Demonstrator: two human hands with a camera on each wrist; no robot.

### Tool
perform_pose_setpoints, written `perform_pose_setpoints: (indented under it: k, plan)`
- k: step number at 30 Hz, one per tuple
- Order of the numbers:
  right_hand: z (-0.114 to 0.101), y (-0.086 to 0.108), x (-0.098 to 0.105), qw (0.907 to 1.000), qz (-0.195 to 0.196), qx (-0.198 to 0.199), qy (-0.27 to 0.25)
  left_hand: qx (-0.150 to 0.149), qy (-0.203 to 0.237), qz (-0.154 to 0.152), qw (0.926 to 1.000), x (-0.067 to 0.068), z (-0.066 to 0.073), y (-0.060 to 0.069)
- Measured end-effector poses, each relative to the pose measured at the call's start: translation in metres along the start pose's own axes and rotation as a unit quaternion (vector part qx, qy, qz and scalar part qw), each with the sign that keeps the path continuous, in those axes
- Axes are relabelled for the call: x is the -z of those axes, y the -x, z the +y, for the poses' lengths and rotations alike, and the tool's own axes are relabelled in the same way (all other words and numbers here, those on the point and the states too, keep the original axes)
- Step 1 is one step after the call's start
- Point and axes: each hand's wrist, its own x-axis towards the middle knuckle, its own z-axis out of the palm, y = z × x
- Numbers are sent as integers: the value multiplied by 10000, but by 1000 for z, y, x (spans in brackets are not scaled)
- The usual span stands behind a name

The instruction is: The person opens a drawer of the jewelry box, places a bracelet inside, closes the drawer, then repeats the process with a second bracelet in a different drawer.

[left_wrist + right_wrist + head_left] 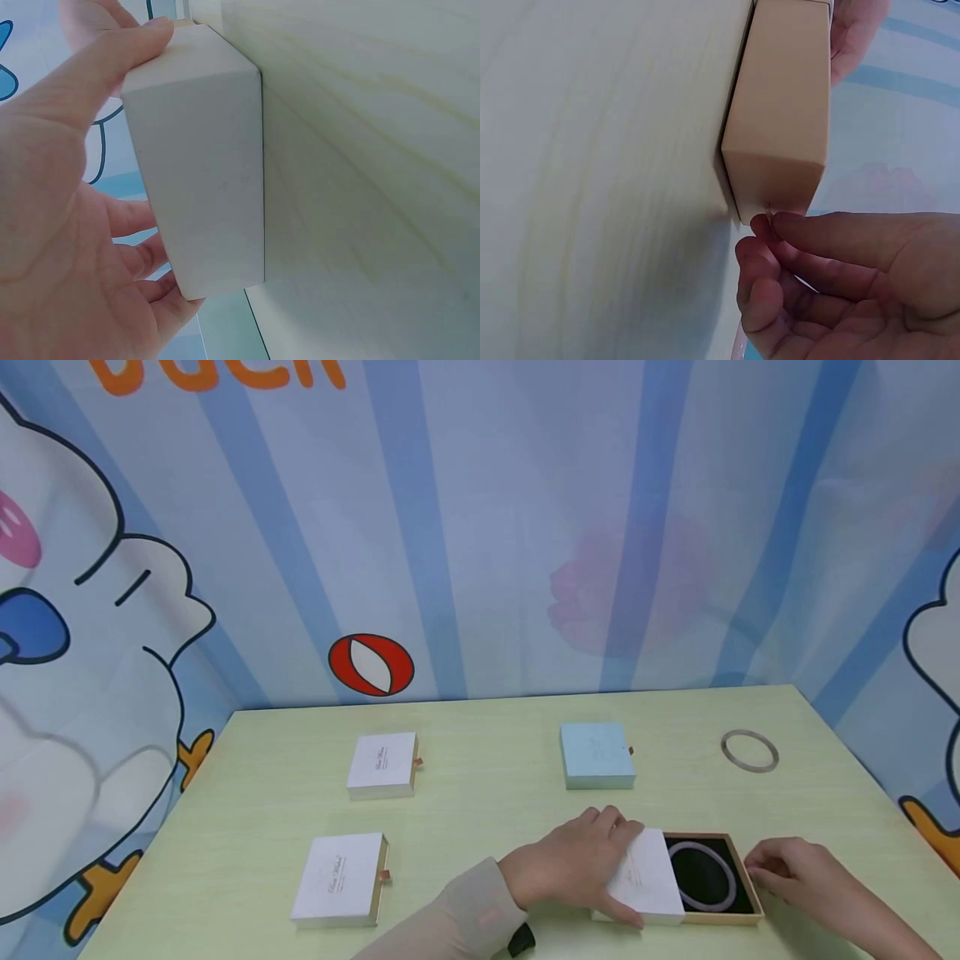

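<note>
A white gift box stands partly slid apart at the front right of the table. My left hand [573, 864] grips its white sleeve [652, 877], thumb on the near side and fingers over the far side. The brown drawer [752, 897] sticks out to the right, lined in black, with a pale lilac bangle [732, 885] lying in it. At the drawer's right end, my right hand [810, 877] pinches a small pull tab [769, 208] between thumb and forefinger. The left wrist view shows the sleeve's plain side [199, 180] resting against the tabletop.
Behind the drawer box sits a light blue box [597, 756]. A greyish bangle [753, 769] lies flat at the back right. Two white boxes are on the left, one farther back [382, 766] and one nearer [339, 881]. A printed curtain [510, 527] hangs behind the table.
</note>
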Motion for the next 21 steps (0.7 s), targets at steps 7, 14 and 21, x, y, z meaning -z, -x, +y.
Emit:
perform_pose_setpoints:
  k: [7,14,21]
  plan:
    - [2,0,-1,9999,87,111,-4,46,36,-32,10000,-1,-1,-1]
    - [4,1,-1,9994,166,286,49,38,51,-58,10000,-1,0,0]
    - [2,2,-2,9997,144,216,24,31,14,-45,10000,-1,0,0]
